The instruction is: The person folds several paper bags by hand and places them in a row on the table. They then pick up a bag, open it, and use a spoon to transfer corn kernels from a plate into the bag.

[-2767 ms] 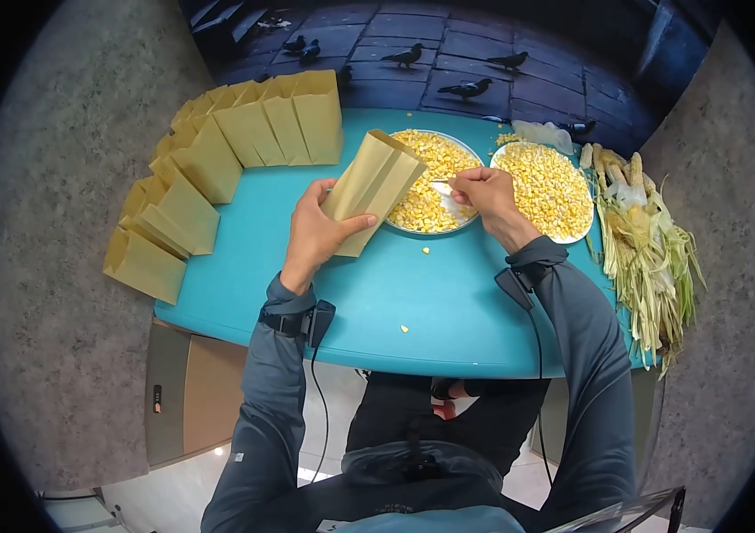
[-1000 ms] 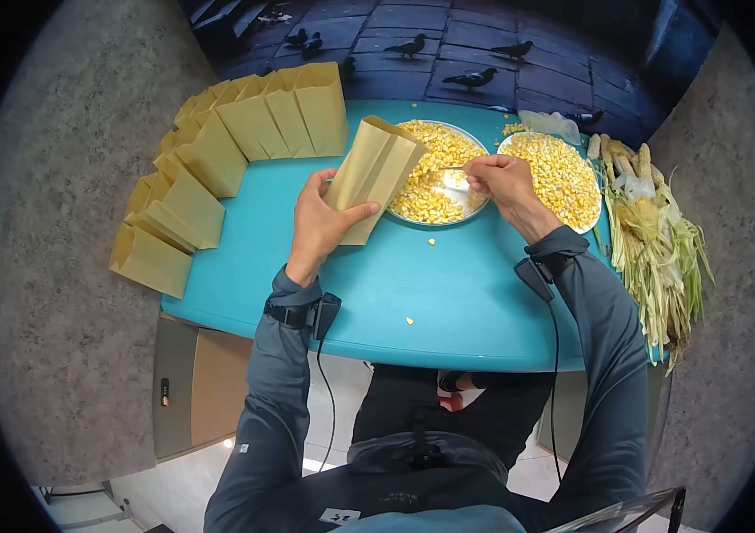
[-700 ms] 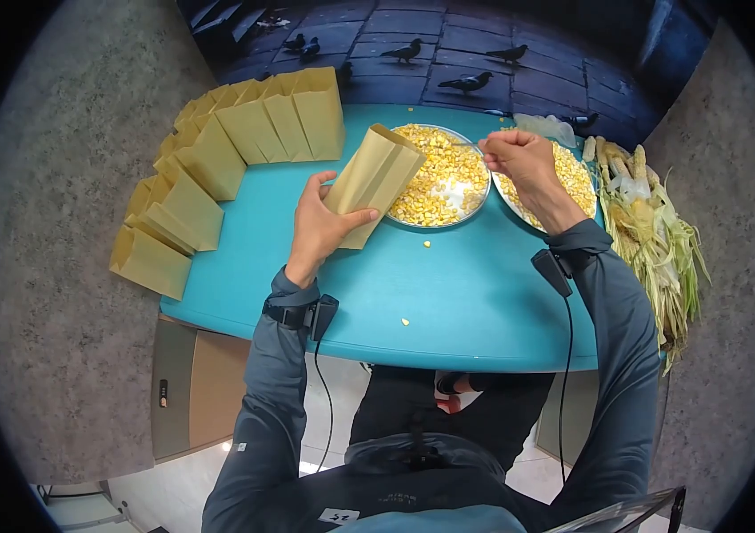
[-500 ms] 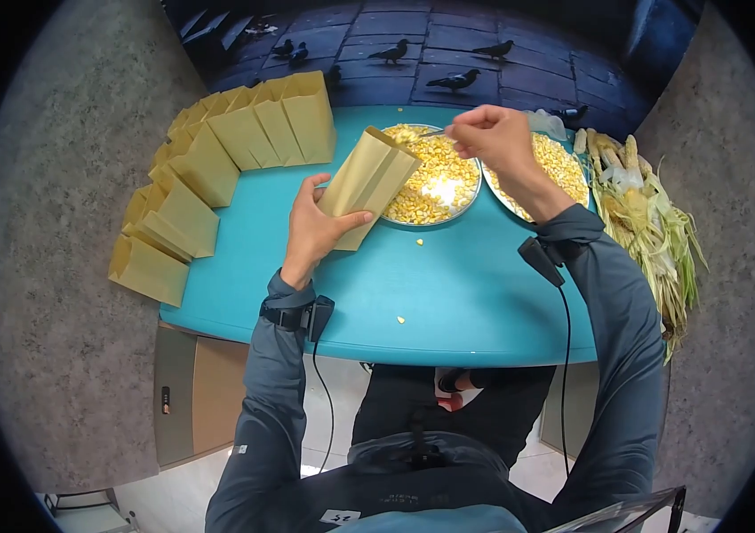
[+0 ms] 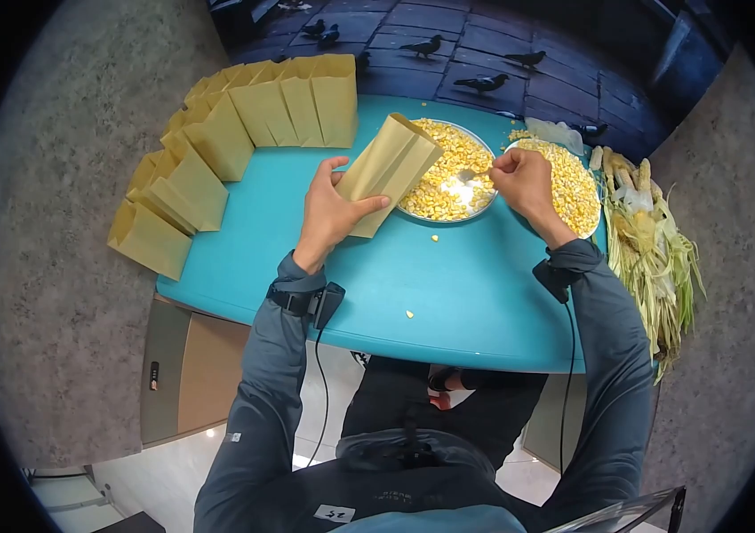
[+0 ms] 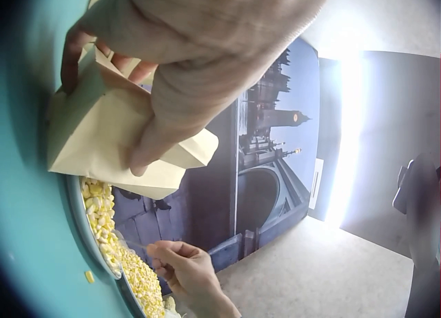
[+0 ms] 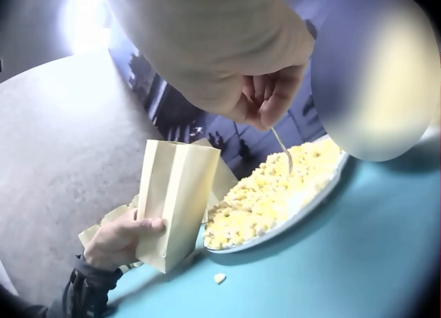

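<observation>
The left hand (image 5: 331, 211) grips an open-topped brown paper bag (image 5: 392, 164) by its lower part, thumb in front, the bag tilted toward the right. Beside it lies a round plate of corn kernels (image 5: 435, 197) with a bare patch in the middle. Above that plate, the right hand (image 5: 527, 185) pinches the handle of a small spoon (image 5: 466, 176). In the right wrist view the spoon (image 7: 290, 159) dips to the kernels (image 7: 258, 201), its bowl partly hidden. The bag's inside cannot be seen.
Several paper bags (image 5: 333, 102) stand in a curved row at the left. A second plate of kernels (image 5: 573, 191) stands at the right, near a clear plastic bag (image 5: 555, 133) and corn husks with cobs (image 5: 648, 258). Loose kernels (image 5: 435, 238) lie on the teal table (image 5: 351, 293).
The right hand has moved from beside the bag's mouth, where the spoon held kernels, down and right to the nearer plate. The left hand keeps its grip on the bag.
</observation>
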`<state>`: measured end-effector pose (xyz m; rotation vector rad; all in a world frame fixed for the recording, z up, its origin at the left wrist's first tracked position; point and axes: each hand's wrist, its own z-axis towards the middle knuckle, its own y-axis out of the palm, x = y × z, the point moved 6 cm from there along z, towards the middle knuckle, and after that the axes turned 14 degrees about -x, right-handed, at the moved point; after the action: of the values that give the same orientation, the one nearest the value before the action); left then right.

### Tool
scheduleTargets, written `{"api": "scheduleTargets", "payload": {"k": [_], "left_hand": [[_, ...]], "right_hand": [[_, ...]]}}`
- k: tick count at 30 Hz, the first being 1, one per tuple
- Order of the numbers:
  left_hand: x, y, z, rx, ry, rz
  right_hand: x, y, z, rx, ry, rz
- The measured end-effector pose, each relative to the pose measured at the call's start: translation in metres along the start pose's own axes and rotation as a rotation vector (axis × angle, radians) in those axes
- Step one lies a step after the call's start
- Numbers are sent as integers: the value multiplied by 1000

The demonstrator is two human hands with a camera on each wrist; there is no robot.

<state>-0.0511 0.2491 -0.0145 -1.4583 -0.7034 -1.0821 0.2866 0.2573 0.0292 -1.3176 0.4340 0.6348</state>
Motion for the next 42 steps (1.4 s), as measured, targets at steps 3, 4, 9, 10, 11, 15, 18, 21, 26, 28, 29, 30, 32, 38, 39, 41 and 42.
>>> {"api": "scheduleTargets", "payload": {"k": [3, 4, 9, 10, 11, 15, 18, 21, 26, 28, 29, 30, 32, 38, 39, 41, 42], "left_hand": [[0, -1, 0, 9, -5, 1], [-1, 0, 1, 7, -2, 3], [-8, 0, 4, 19, 34, -34], [-8, 0, 3, 14, 37, -31], [-8, -1, 3, 31, 46, -40], [-7, -4, 2, 75, 58, -52], [-7, -3, 2, 54, 47, -45], [-4, 0, 1, 39, 33, -16], [-4, 5, 2, -23, 38, -31], [-3, 7, 2, -43, 46, -23], [-3, 7, 2, -41, 44, -18], [-3, 7, 2, -40, 42, -13], [-4, 8, 2, -45, 42, -5], [-2, 6, 2, -40, 37, -27], [-2, 6, 1, -37, 31, -41], [-1, 5, 1, -25, 28, -68], [-1, 4, 0, -17, 32, -94]], "right_hand": [[25, 22, 3, -55, 222, 277], [33, 34, 4, -72, 314, 492], [30, 69, 7, -107, 373, 808], [33, 69, 7, -102, 374, 811], [34, 69, 8, -99, 381, 850], [37, 54, 7, -87, 366, 915], [33, 33, 5, -94, 353, 869], [25, 10, 7, -53, 302, 860], [1, -28, 14, -62, 230, 826], [-14, -37, 17, -61, 216, 807], [-25, -39, 19, -95, 186, 759], [-33, -38, 21, -129, 157, 712], [-43, -29, 22, -152, 83, 659], [-107, -25, -7, 31, -703, -101], [-109, -31, -11, 87, -736, -65], [-96, -38, -12, 98, -612, 23], [-83, -43, -10, 115, -486, 105]]}}
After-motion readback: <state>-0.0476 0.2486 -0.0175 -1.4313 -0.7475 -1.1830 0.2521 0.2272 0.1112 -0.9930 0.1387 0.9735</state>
